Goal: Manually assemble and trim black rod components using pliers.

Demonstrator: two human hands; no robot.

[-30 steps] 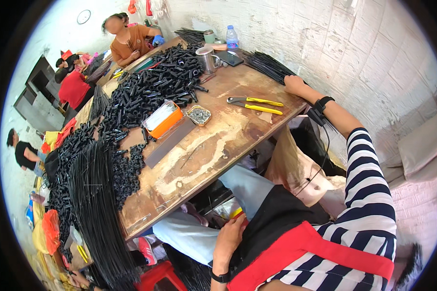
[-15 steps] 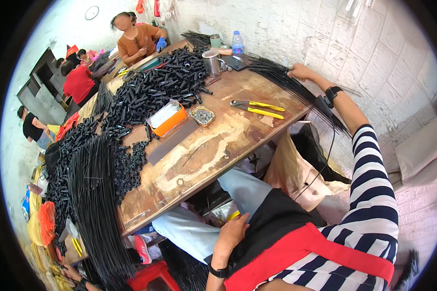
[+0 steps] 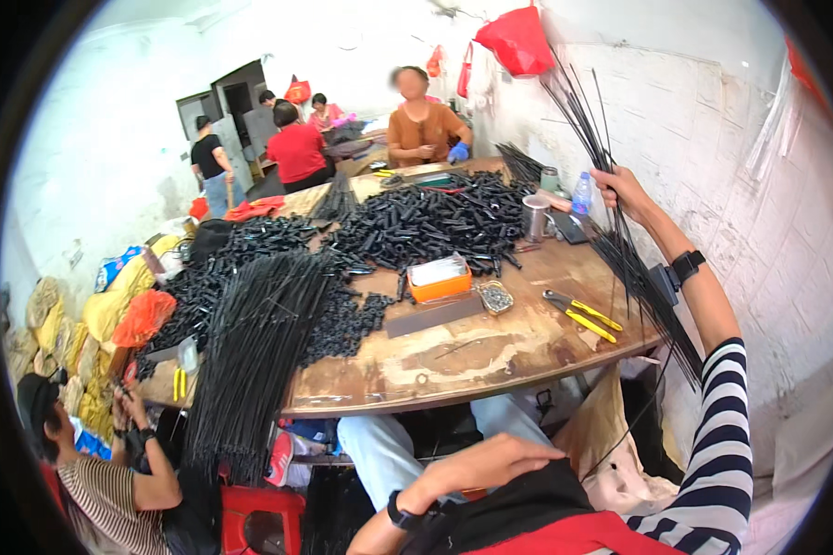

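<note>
At the right, my right hand (image 3: 623,194) is raised and closed around several long thin black rods (image 3: 578,116), which fan out upward past a red bag on the wall. Below that hand, more black rods (image 3: 677,340) lie across the table's right end and stick out over its edge. My left hand (image 3: 498,462) hovers over my lap by the black apron, fingers stretched out and nothing in them. Nearest to the rods on the table are yellow-handled pliers (image 3: 583,314), partly spread.
A large heap of short black tubular parts (image 3: 435,217) covers the table's far side. A thick bundle of black rods (image 3: 250,361) overhangs the left front edge. An orange box (image 3: 440,285) and a small dish of metal bits (image 3: 495,298) stand mid-table. A co-worker (image 3: 111,481) sits at left.
My right hand has risen from the rods on the table, lifting several of them upright. My left hand has straightened its fingers above my lap. The view has turned and levelled.
</note>
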